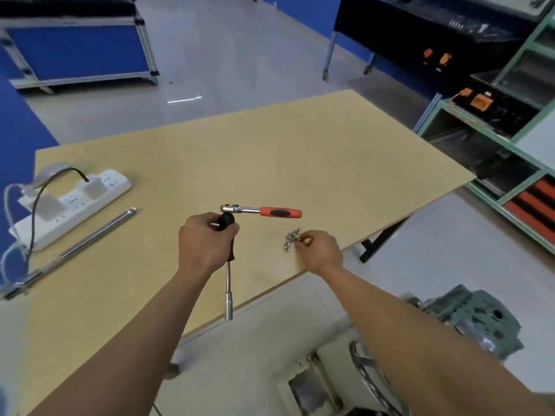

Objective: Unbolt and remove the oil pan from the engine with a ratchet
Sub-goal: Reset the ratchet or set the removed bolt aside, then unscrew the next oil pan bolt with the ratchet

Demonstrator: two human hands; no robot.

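Observation:
My left hand [204,241] grips the black handle of a socket driver [228,292] whose steel shaft and socket point back toward me over the wooden table [270,151]. Just beyond that hand lies a ratchet [261,211] with a red and black handle, flat on the table. My right hand [319,250] is at the table's near edge, its fingertips pinching a bolt at a small pile of several loose bolts [290,240]. The engine [474,319] shows partly at the lower right, below the table; I cannot make out the oil pan.
A long steel extension bar [93,235] lies at the left, beside a white power strip [72,202] with plugs and cables. A green shelving unit [495,139] stands at the right. A blue cabinet [78,52] stands across the floor.

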